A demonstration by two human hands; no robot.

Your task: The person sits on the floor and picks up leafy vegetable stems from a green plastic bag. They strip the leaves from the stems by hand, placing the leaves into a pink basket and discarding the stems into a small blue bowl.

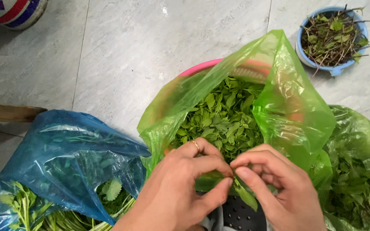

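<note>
My left hand (pixel 180 188), with a ring on one finger, and my right hand (pixel 279 184) meet at the fingertips over a small leafy sprig (pixel 244 194). Both pinch that sprig, whose green leaf hangs down between the thumbs. Just beyond the hands lies a heap of picked green leaves (pixel 223 115) inside a green plastic bag (pixel 287 98) that lines a pink basket (pixel 200 67). A dark perforated surface (pixel 240 216) shows beneath the hands.
A blue plastic bag (pixel 65 158) with leafy stalks lies at the left. Another green bag (pixel 360 171) of greens lies at the right. A blue bowl (pixel 331 38) of bare stems stands at the far right on the grey tiled floor (pixel 129 47).
</note>
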